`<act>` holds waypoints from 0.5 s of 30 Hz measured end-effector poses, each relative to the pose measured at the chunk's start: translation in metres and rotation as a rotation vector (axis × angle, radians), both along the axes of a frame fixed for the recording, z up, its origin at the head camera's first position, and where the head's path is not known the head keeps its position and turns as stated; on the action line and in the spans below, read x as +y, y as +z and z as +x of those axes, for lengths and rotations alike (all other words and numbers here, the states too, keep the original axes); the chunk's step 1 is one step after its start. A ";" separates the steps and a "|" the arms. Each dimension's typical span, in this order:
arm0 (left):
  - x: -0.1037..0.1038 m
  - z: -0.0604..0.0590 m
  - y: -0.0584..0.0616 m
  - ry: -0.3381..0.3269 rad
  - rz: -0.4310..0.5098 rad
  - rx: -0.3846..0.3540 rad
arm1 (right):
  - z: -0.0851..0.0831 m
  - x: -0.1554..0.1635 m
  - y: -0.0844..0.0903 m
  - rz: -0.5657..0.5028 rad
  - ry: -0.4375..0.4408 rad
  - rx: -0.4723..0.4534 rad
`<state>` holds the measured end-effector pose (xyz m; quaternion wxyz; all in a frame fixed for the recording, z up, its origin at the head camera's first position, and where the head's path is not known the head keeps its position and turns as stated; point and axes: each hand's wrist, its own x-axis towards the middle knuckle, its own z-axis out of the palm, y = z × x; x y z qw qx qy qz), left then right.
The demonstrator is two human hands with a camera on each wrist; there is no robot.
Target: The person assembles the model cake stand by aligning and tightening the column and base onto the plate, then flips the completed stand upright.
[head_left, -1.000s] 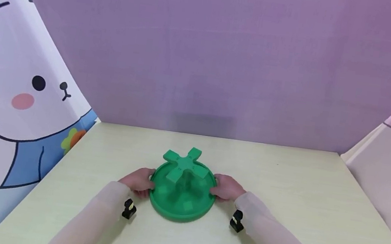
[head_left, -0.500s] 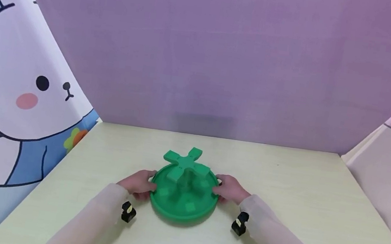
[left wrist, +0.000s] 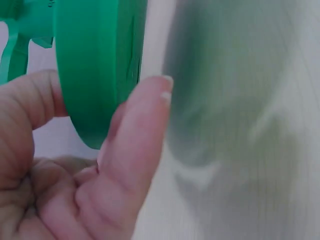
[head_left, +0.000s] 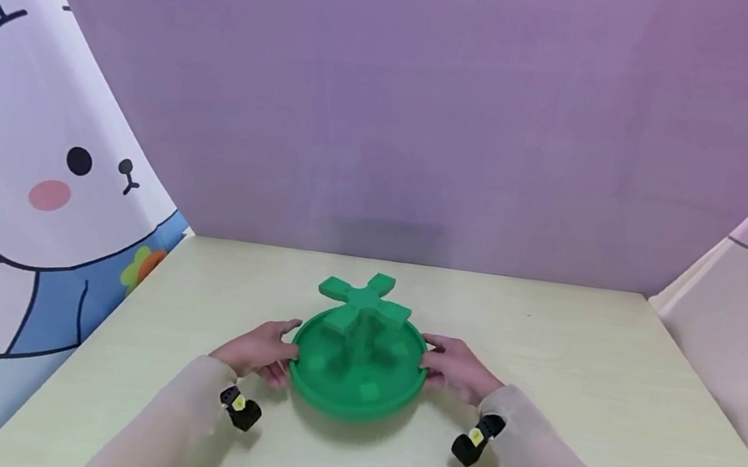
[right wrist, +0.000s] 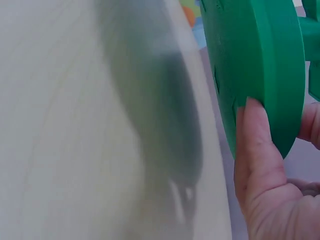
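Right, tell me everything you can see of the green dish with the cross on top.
The green dish is round, with a raised rim, and looks like matte plastic. A post at its centre carries a four-armed cross above the bowl; small square bumps sit on its floor. It is lifted off the pale table, with a shadow beneath. The left hand and right hand grip opposite sides of the rim, thumbs above, fingers under.

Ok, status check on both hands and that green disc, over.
Left hand and right hand grip opposite rims of the green disc. Disc lifted clear of the table, shadow beneath. Nothing in the way.
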<state>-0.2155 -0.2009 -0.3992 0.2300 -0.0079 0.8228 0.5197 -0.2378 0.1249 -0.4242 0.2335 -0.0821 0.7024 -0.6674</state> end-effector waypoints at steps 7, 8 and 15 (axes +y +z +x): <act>0.010 0.007 0.000 0.103 0.234 0.010 | 0.002 0.012 0.005 -0.085 0.019 0.021; 0.012 0.007 0.000 0.111 0.268 0.018 | 0.002 0.013 0.006 -0.090 0.018 0.027; 0.018 0.003 -0.001 0.175 0.509 0.030 | 0.004 0.020 0.019 -0.157 -0.004 0.056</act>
